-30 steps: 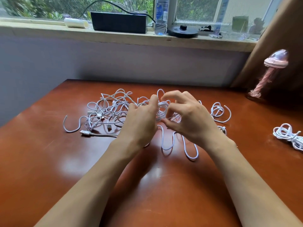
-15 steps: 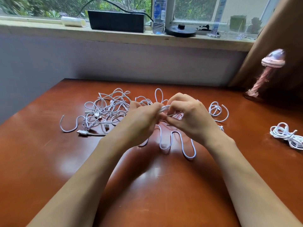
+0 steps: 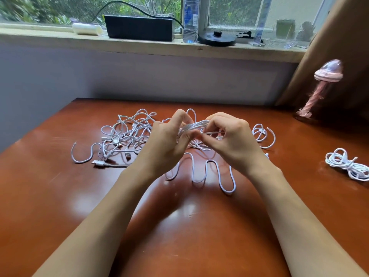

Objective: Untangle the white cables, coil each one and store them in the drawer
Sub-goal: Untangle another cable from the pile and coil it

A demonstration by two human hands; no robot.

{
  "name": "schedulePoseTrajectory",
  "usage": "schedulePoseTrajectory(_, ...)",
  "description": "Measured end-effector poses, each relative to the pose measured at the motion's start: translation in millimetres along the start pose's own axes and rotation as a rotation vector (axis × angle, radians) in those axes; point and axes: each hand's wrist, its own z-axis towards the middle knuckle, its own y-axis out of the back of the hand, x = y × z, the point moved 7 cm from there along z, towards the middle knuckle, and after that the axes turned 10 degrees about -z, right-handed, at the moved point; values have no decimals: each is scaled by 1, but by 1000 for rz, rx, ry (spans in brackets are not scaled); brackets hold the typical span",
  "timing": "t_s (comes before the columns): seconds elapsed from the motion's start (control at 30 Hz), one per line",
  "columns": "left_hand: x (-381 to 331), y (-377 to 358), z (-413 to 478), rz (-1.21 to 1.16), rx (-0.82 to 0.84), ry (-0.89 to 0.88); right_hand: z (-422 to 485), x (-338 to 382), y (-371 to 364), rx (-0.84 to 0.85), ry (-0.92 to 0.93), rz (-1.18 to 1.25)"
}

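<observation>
My left hand (image 3: pixel 165 144) and right hand (image 3: pixel 229 140) met above the brown surface (image 3: pixel 50 196), both pinching a bunch of strands (image 3: pixel 192 125) lifted from the tangled white cables (image 3: pixel 127 134). The tangle lay just behind and left of my hands. I could not quite tell how many strands I held. One coiled cable (image 3: pixel 345 166) sat well apart on my right.
</observation>
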Motion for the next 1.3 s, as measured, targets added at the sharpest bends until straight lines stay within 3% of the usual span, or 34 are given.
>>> schedulePoseTrajectory(0.2,7,-3,-2,113,37,-36,-1,-8,-6,29,-99,42)
schedulePoseTrajectory(0.43,17,-8,-2,201,75,-13,0,-2,-5,109,-11,-5)
schedulePoseTrajectory(0.7,18,-13,-4,308,149,34,0,1,2,152,-34,-227)
schedulePoseTrajectory(0.93,22,-13,-4,323,165,63,0,5,-1,240,34,-36)
schedulePoseTrajectory(1.07,21,-16,-5,274,203,47,3,5,5,151,82,-131)
schedulePoseTrajectory(1.3,16,-17,-6,195,225,53,5,2,14,100,82,-50)
